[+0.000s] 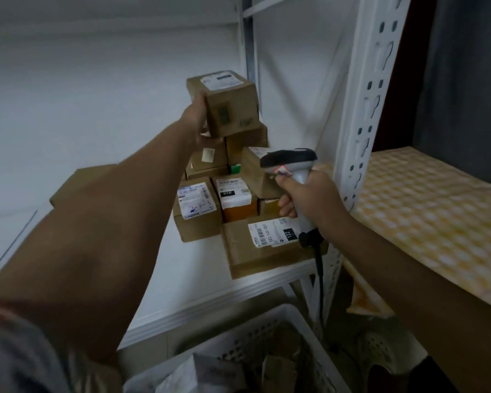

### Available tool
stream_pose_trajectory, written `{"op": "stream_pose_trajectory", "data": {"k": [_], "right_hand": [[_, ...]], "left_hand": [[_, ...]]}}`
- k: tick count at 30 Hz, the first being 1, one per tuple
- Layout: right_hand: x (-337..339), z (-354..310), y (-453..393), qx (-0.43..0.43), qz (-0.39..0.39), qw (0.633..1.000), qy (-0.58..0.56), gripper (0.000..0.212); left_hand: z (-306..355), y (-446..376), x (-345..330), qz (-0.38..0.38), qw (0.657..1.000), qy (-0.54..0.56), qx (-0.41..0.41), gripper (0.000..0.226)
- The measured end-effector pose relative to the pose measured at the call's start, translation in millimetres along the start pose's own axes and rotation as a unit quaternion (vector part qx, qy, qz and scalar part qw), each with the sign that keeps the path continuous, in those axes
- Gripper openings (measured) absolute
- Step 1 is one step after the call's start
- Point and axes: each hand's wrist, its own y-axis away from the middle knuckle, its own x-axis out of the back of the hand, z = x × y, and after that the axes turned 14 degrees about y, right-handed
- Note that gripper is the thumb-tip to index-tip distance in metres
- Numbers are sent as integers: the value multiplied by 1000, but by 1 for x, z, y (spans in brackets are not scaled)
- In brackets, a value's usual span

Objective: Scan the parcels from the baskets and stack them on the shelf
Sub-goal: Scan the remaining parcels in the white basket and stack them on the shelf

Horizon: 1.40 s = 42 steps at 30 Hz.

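Note:
My left hand grips a small brown cardboard parcel with a white label on top, held at the top of a stack of several labelled parcels on the white shelf. My right hand holds a grey and black barcode scanner by its handle, its head over the right side of the stack. The scanner's black cable hangs down past the shelf edge. A flat parcel marked 122 lies at the shelf's front.
A white perforated upright stands right of the stack. Beyond it a shelf with a yellow checked cover. Below, a white slotted basket holds more parcels. Another brown box sits on the shelf behind my left forearm.

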Motion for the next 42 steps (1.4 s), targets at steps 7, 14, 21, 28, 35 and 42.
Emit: {"op": "stream_pose_trajectory", "data": {"k": [7, 14, 21, 28, 35, 42], "right_hand": [[-14, 16, -8, 21, 1, 1000, 8, 42], [-21, 26, -12, 34, -10, 999, 15, 44], [-21, 36, -24, 30, -11, 999, 4, 39], [-24, 39, -18, 28, -21, 999, 0, 42], [-35, 26, 29, 29, -67, 997, -20, 43], [-59, 50, 110, 37, -216, 976, 2, 37]], "left_hand": [[-20, -50, -18, 93, 957, -230, -147, 70], [-39, -65, -14, 69, 913, -311, -257, 66], [-44, -88, -30, 117, 931, -296, -177, 43], [-49, -69, -24, 115, 950, -255, -140, 51], [-62, 26, 20, 68, 974, -135, -169, 46], [-103, 195, 84, 64, 977, 35, -199, 23]]}}
